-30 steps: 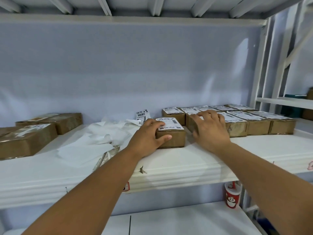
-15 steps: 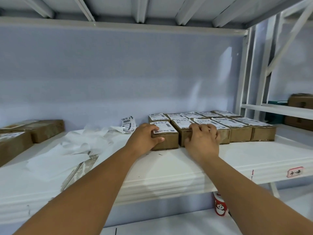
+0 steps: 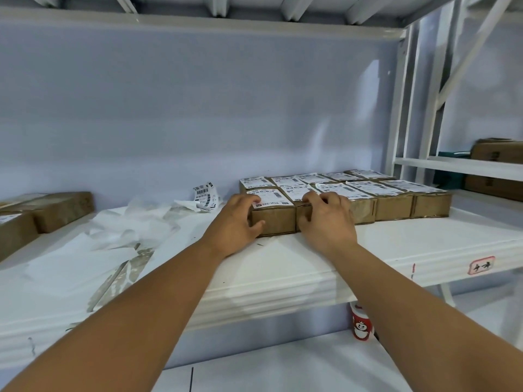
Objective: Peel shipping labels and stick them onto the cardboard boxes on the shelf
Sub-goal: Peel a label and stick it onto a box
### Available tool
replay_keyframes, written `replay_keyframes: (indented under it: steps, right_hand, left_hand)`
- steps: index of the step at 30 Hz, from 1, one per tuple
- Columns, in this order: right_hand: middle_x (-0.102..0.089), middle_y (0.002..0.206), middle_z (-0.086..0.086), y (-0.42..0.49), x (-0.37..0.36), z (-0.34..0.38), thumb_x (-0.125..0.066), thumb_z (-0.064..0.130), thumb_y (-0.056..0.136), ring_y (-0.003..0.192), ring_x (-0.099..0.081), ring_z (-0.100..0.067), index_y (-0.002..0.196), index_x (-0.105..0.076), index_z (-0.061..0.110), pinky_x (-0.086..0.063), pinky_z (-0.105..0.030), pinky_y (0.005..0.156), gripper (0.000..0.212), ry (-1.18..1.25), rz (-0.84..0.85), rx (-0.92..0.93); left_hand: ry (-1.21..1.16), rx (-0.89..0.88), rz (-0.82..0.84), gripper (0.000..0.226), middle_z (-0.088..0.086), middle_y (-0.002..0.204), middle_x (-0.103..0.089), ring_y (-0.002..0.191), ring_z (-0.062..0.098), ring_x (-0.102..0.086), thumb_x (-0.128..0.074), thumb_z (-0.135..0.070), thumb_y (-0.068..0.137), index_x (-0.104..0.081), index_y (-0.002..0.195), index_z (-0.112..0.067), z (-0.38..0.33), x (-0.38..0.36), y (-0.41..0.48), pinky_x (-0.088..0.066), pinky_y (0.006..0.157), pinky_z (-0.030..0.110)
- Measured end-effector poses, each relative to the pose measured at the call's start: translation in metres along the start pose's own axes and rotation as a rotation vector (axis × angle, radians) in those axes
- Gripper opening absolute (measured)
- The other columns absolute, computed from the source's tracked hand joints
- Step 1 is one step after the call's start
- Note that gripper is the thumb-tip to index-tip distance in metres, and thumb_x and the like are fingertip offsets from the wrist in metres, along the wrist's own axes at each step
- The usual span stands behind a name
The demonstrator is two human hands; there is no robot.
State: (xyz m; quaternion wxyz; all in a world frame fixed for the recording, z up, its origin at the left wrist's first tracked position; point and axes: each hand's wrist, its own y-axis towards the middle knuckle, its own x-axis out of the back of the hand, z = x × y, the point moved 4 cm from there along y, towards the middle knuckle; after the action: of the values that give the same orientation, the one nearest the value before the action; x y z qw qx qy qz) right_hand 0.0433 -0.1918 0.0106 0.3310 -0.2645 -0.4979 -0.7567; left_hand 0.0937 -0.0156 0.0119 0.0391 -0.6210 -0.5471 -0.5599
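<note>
Several brown cardboard boxes with white shipping labels (image 3: pixel 396 199) stand packed in two rows on the white shelf (image 3: pixel 283 287). My left hand (image 3: pixel 236 223) grips the front-left labelled box (image 3: pixel 276 222), fingers over its top left edge and thumb on its front face. That box touches the box to its right. My right hand (image 3: pixel 325 219) holds this neighbouring box (image 3: pixel 304 213), with fingers curled over its top front edge. A loose strip of printed labels (image 3: pixel 205 196) lies left of the boxes, by the wall.
Crumpled white backing paper (image 3: pixel 127 230) covers the shelf's left middle. Two unlabelled brown boxes (image 3: pixel 56 210) sit at the far left. A red cup (image 3: pixel 360 325) stands on the lower shelf. More boxes (image 3: pixel 498 154) rest on the adjacent rack at right.
My left hand has slid the labelled box to the right until it meets the row. My right hand has drawn back from the box tops to the front edge.
</note>
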Motion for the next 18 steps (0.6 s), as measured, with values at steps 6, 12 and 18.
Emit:
replay_keyframes:
  steps: [6,12,18]
  right_hand:
    - [-0.041,0.137,-0.009,-0.001,0.0,0.0,-0.051,0.029,0.087,0.131,-0.026,-0.03,0.133,-0.046,0.024,-0.023,-0.043,0.11,0.046,-0.008,0.002,0.001]
    - [-0.031,0.151,0.001,-0.002,-0.003,0.005,-0.053,0.035,0.087,0.142,-0.01,-0.024,0.139,-0.041,0.031,-0.009,-0.044,0.115,0.054,-0.039,0.032,0.087]
    - [-0.058,0.12,-0.002,-0.005,0.003,0.014,-0.06,0.024,0.082,0.128,-0.03,-0.022,0.117,-0.062,0.023,-0.024,-0.043,0.099,0.035,0.008,-0.219,0.276]
  left_hand:
    - [-0.044,0.039,-0.022,0.054,0.004,0.132,-0.046,0.111,0.019,-0.051,-0.069,-0.029,0.083,-0.046,0.132,-0.022,0.005,0.003,0.001,-0.033,0.09,0.017]
    - [-0.228,0.139,-0.005,0.051,0.002,0.13,-0.056,0.107,0.017,-0.06,-0.067,-0.034,0.084,-0.046,0.13,-0.023,0.007,0.005,-0.002,-0.04,0.09,0.021]
    - [-0.059,0.179,-0.15,0.027,0.0,0.117,-0.061,0.101,0.02,-0.058,-0.047,-0.033,0.096,-0.051,0.118,-0.018,0.011,0.014,-0.003,-0.041,0.081,0.027]
